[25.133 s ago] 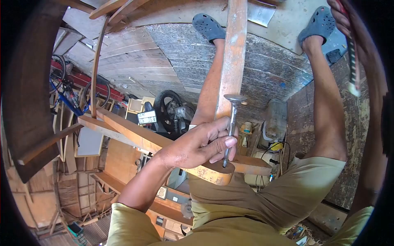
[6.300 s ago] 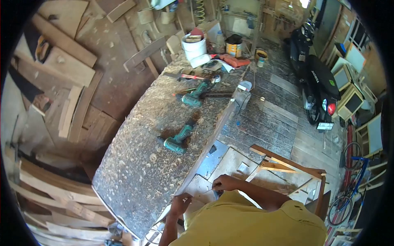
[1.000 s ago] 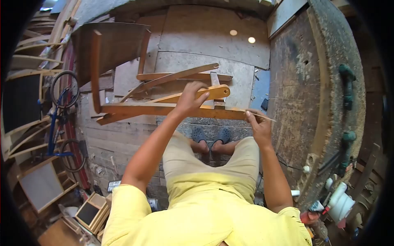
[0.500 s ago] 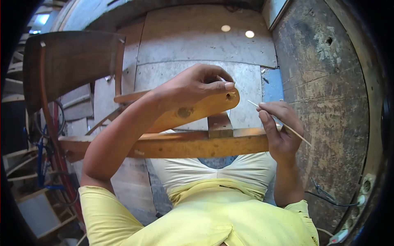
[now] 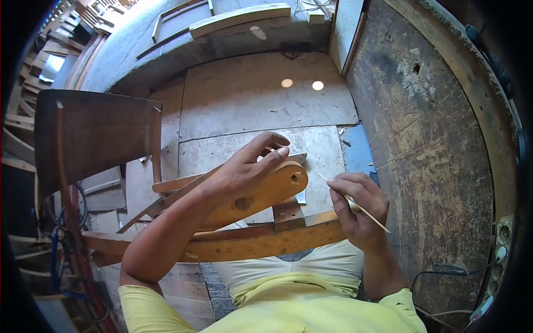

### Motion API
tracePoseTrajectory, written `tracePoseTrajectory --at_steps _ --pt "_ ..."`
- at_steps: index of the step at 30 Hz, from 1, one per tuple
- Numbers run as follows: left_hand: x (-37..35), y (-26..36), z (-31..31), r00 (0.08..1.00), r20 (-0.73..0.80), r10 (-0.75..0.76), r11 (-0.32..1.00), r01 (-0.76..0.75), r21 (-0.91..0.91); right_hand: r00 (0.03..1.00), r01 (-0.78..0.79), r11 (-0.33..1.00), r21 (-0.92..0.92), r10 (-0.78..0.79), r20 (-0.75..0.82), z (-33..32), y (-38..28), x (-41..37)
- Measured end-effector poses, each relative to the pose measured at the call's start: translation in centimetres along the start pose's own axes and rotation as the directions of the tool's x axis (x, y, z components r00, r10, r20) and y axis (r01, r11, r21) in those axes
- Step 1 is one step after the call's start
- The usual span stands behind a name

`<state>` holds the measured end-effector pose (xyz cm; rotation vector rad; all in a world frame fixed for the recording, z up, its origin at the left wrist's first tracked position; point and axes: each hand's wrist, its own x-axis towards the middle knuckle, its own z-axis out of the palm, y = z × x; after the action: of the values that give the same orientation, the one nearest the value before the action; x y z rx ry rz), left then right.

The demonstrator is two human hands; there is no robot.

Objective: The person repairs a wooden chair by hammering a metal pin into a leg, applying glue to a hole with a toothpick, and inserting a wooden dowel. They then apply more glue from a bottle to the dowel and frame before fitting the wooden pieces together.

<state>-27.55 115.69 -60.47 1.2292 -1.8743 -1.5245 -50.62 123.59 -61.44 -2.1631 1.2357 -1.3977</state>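
Observation:
My right hand pinches a thin pale wooden stick between thumb and fingers. The stick slants, its upper tip just right of the rounded end of a yellowish-brown wooden piece. That end has a small hole with a rough edge; a larger dark round mark lies further along. My left hand is over the piece's upper edge, fingers loosely curled and thumb apart from the forefinger. Nothing shows between them. Below, a long curved wooden rail crosses in front of my lap.
A dark curved panel on a wooden frame stands at left. On my right is a worn, scratched wooden board, with a power strip and cables beside it. Timber lies on a ledge ahead. Flat boards cover the floor.
The view has tilted up, showing more of the ledge. My left hand has drawn back slightly from the holed end, and its fingers have shifted. My right hand still holds the stick near that end.

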Motion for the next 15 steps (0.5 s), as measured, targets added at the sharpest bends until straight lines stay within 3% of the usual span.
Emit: tracePoseTrajectory --at_steps 7,9,12,15 --pt "-0.1 0.0 0.0 1.0 0.008 -0.016 1.0 0.016 -0.017 1.0 0.004 0.999 -0.035 -0.004 0.014 0.2 -0.2 0.1" --pt "-0.5 1.0 0.1 0.994 0.08 -0.07 0.992 0.078 -0.097 1.0 -0.003 0.999 -0.041 0.004 0.026 0.2 -0.3 0.1" --pt "-0.2 0.1 -0.1 0.989 0.14 -0.039 0.994 0.053 -0.097 1.0 0.013 0.999 -0.048 -0.012 0.02 0.3 -0.1 0.1" --pt "-0.2 0.5 -0.1 0.988 0.132 -0.085 0.99 0.098 -0.098 0.999 0.0 0.999 -0.038 0.001 0.033 0.2 -0.3 0.2"
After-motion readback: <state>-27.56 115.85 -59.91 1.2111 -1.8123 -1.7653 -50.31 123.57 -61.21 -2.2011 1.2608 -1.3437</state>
